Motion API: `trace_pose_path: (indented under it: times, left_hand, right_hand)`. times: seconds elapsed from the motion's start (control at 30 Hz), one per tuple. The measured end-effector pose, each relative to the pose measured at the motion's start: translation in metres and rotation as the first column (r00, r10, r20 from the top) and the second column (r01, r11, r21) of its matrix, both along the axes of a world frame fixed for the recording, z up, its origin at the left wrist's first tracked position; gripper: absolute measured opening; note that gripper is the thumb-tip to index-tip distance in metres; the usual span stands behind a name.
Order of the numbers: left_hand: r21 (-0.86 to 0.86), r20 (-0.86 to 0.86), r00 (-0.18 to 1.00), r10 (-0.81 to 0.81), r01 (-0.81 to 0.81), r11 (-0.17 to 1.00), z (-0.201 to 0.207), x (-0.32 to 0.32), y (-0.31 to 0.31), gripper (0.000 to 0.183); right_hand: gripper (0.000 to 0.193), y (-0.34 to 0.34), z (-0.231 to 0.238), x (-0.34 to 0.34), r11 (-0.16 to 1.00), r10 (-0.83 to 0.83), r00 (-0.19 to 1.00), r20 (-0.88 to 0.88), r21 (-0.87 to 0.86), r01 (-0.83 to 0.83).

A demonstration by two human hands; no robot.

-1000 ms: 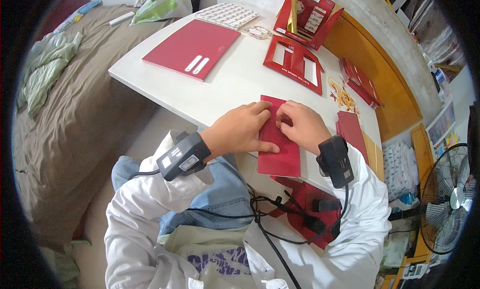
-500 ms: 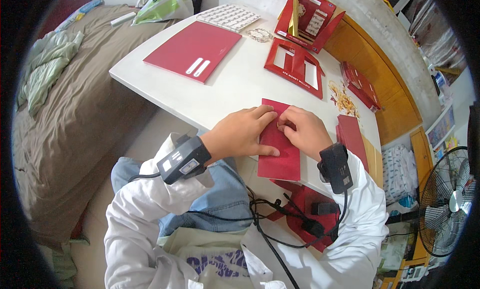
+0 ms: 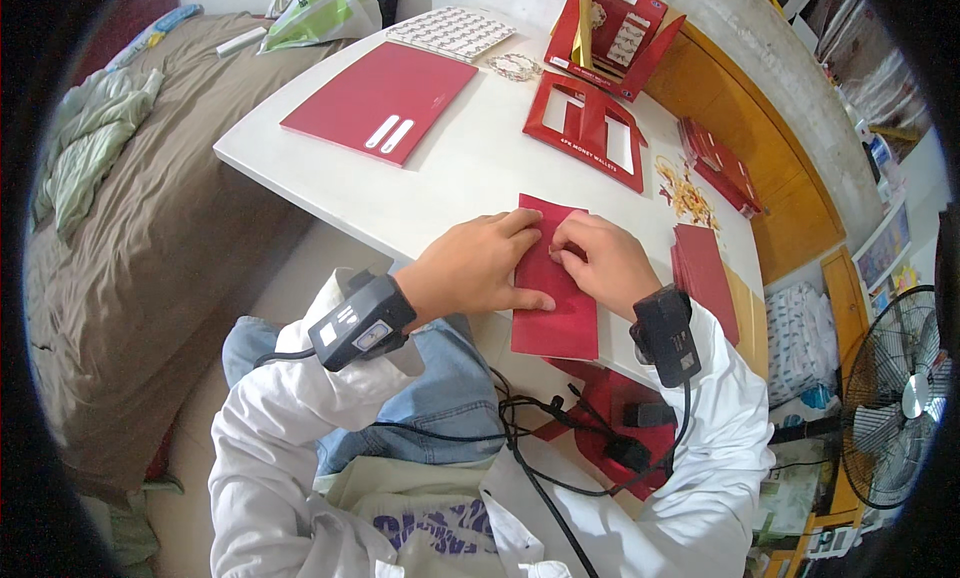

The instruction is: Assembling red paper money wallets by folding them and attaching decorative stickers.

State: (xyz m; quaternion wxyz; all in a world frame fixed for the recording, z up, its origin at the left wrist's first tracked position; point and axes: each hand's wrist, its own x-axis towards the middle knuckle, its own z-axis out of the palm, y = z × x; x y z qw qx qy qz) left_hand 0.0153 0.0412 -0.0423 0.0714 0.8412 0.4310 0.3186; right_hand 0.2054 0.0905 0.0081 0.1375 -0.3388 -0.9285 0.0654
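Head view: left hand (image 3: 478, 266), fingers apart, presses red envelope (image 3: 560, 325); right hand (image 3: 612, 263), fingers pinched together; poses nearly unchanged.

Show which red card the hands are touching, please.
The narrow red card under the left hand and right hand; the wide card and the stacked cards lie untouched.

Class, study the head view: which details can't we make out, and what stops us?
All in the head view:
- Whatever the right hand may pinch: hidden by its own curl.
- Part of the red card's left edge: covered by the left hand.
- The card's underside: faces away.
- Individual yellowish pieces: too small.
- The fan's far side: cut off by the dark rim.
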Motion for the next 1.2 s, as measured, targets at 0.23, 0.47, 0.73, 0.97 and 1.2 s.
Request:
trace_pose_path:
  times: [0.23, 0.47, 0.73, 0.97, 1.2]
  left_hand:
    - [-0.001, -0.007, 1.0, -0.007, 0.007, 1.0, 0.002, 0.0, -0.001, 0.074]
    - [0.067, 0.018, 1.0, 0.007, -0.008, 0.998, -0.005, 0.002, 0.002, 0.072]
    - [0.018, 0.0, 1.0, -0.003, 0.003, 1.0, 0.001, 0.001, -0.001, 0.073]
    - [0.022, -0.003, 1.0, -0.009, 0.009, 1.0, 0.001, 0.0, 0.0, 0.072]
    - [0.024, -0.029, 1.0, -0.004, 0.005, 1.0, 0.002, 0.0, 0.0, 0.073]
  right_hand:
    - [0.009, -0.005, -0.004, 0.006, 0.999, 0.028, 0.999, -0.033, 0.043, -0.027]
    - [0.009, 0.003, -0.008, 0.007, 0.989, 0.126, 0.988, -0.095, 0.085, -0.118]
    - [0.012, 0.007, -0.005, 0.004, 0.993, 0.119, 0.991, -0.056, 0.012, -0.118]
    - [0.012, 0.007, -0.002, 0.0, 0.994, 0.109, 0.994, -0.017, 0.001, -0.109]
    - [0.011, 0.008, 0.001, 0.001, 0.994, 0.095, 0.995, 0.003, -0.051, -0.095]
